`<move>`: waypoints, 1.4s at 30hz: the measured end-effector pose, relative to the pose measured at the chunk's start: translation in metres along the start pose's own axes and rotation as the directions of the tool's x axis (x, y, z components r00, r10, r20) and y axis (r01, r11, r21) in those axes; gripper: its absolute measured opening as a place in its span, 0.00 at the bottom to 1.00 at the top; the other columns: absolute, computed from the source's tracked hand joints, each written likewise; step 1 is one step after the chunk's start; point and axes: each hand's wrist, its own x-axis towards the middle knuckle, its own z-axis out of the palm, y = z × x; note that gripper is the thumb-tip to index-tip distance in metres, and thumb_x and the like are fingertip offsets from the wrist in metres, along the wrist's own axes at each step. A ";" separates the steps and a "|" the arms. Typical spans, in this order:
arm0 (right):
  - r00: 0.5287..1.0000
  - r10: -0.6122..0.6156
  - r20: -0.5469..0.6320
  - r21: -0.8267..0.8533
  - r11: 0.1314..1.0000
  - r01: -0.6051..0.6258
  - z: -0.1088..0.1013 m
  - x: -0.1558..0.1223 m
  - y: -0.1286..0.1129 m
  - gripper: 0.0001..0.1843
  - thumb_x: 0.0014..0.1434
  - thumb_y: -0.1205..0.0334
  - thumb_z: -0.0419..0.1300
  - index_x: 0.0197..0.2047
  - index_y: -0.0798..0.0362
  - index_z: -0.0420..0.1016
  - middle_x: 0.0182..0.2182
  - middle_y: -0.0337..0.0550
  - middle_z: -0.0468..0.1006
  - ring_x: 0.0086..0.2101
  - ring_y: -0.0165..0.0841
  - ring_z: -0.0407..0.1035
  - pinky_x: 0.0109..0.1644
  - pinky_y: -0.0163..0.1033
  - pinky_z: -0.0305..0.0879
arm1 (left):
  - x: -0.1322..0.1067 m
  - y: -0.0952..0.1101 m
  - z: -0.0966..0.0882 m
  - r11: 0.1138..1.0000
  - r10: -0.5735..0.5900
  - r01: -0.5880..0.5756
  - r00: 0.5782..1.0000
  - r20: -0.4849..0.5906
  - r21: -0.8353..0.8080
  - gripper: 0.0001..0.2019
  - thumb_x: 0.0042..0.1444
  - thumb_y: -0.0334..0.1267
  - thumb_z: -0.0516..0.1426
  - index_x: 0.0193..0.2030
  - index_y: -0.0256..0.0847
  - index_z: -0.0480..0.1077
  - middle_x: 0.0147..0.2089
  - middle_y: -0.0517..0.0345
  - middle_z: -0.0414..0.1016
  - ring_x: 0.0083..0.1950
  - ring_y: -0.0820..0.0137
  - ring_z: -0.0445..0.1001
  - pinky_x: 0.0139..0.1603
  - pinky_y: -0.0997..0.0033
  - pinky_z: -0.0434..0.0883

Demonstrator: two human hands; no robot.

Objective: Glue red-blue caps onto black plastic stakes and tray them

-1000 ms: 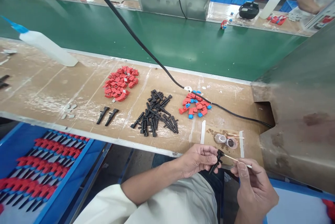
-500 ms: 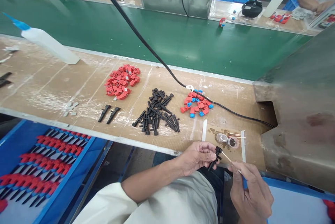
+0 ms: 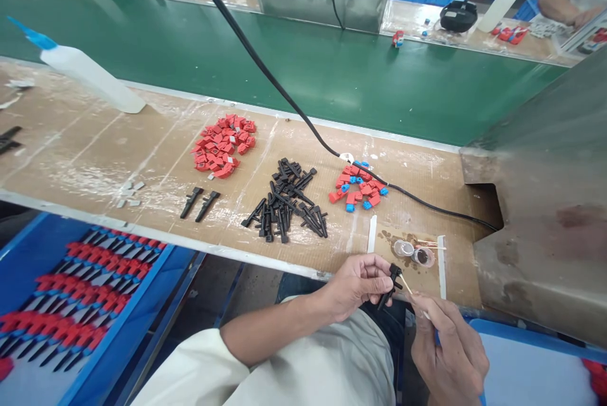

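Between thumb and fingers, my left hand (image 3: 363, 286) grips a black plastic part (image 3: 394, 274), a rod with a blocky head and a side peg. My right hand (image 3: 448, 343) pinches a thin cotton swab (image 3: 406, 284), its tip at the head of that part. Two small cups (image 3: 423, 257) sit on the cardboard just beyond my hands, one with dark contents. Left of them lies a pile of similar black parts (image 3: 284, 203), and two more black parts (image 3: 207, 206) lie apart. Red and blue pieces (image 3: 359, 186) are heaped behind.
A red pile (image 3: 222, 147) and a tilted white squeeze bottle (image 3: 95, 77) stand left on the bench. A black cable (image 3: 279, 91) crosses the view. A blue bin (image 3: 142, 305) of assembled pieces sits below left. Beyond the green belt (image 3: 303, 64), another person's arm (image 3: 562, 1) shows.
My right hand has shifted slightly left with the cotton swab, whose tip stays at the black part's head. The left hand holds nearly still.
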 end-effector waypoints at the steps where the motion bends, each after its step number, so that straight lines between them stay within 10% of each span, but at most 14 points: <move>1: 1.000 0.024 -0.004 0.007 1.000 -0.024 0.001 -0.001 -0.001 0.09 0.67 0.72 0.63 0.48 0.50 0.77 0.34 0.41 0.85 0.32 0.32 0.81 0.37 0.34 0.75 | 0.000 0.000 0.000 0.999 0.031 -0.031 1.000 -0.002 0.021 0.30 0.34 0.52 0.78 0.37 0.35 0.73 0.27 0.60 0.75 0.23 0.74 0.75 0.20 0.78 0.58; 11: 0.931 0.364 -0.026 0.258 0.902 -0.346 0.012 0.001 -0.012 0.04 0.68 0.66 0.62 0.45 0.50 0.78 0.33 0.40 0.83 0.26 0.31 0.77 0.28 0.34 0.73 | -0.006 -0.005 -0.001 0.905 0.306 -0.303 0.951 0.037 0.300 0.28 0.48 0.60 0.70 0.40 0.37 0.70 0.30 0.61 0.71 0.28 0.76 0.69 0.26 0.76 0.65; 20: 0.749 0.660 0.055 0.521 0.621 -0.585 0.024 0.015 -0.015 0.09 0.66 0.57 0.66 0.38 0.53 0.79 0.26 0.40 0.81 0.21 0.31 0.75 0.24 0.34 0.74 | -0.008 0.006 -0.017 0.931 0.177 -0.206 0.977 0.121 0.302 0.28 0.47 0.59 0.71 0.40 0.37 0.70 0.27 0.61 0.73 0.25 0.75 0.70 0.23 0.77 0.61; 25: 0.836 0.549 0.003 0.510 0.718 -0.474 0.025 0.009 -0.014 0.03 0.67 0.63 0.65 0.40 0.52 0.78 0.29 0.40 0.82 0.24 0.33 0.77 0.25 0.35 0.76 | -0.008 0.005 -0.019 0.969 0.142 -0.163 0.983 0.117 0.188 0.29 0.43 0.58 0.73 0.39 0.36 0.71 0.27 0.59 0.75 0.24 0.75 0.72 0.21 0.77 0.59; 32: 0.997 0.073 -0.040 0.162 0.985 -0.065 0.014 0.009 -0.014 0.06 0.65 0.71 0.65 0.44 0.52 0.75 0.33 0.41 0.84 0.31 0.31 0.80 0.33 0.32 0.75 | -0.011 0.006 -0.013 0.964 0.162 -0.170 0.985 0.052 0.205 0.29 0.43 0.57 0.73 0.39 0.36 0.71 0.29 0.60 0.74 0.25 0.75 0.72 0.22 0.77 0.60; 42: 0.977 0.213 -0.025 0.423 0.888 -0.183 0.027 -0.001 -0.010 0.12 0.64 0.75 0.63 0.47 0.51 0.75 0.35 0.42 0.83 0.33 0.33 0.80 0.33 0.36 0.78 | -0.012 0.007 -0.012 0.956 0.182 -0.186 0.983 0.041 0.225 0.29 0.44 0.58 0.73 0.40 0.37 0.71 0.28 0.62 0.73 0.25 0.76 0.70 0.22 0.77 0.60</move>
